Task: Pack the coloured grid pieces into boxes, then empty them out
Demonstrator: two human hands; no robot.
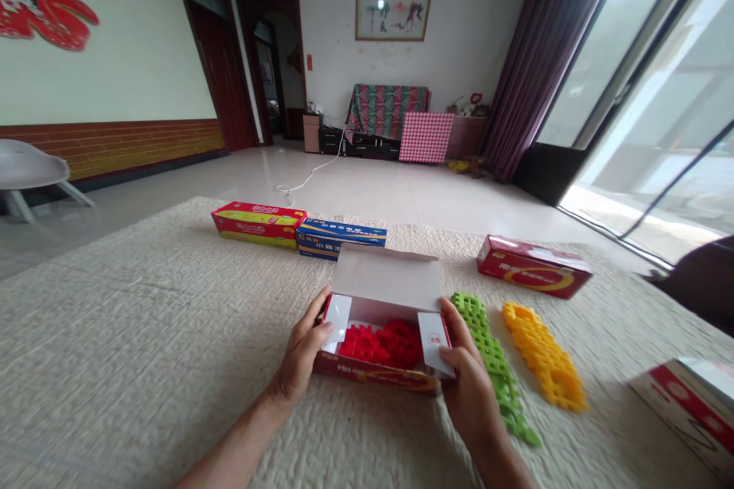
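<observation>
An open red cardboard box [375, 376] lies on the beige cloth-covered table [143, 336], its white lid flap standing up at the back. Red plastic interlocking pieces [383, 342] fill the inside. My left hand [303, 351] grips the box's left end, thumb on the small white side flap. My right hand [466, 378] grips the right end, fingers on the other side flap. Just right of the box lie a row of green pieces [492, 355] and a row of yellow pieces [544, 355].
Closed boxes lie on the table: a red and yellow one [258, 224], a blue one [338, 237], a red one [533, 266] at the right, another [691, 405] at the near right edge. A white chair [28, 168] stands far left. Beyond the table is tiled floor.
</observation>
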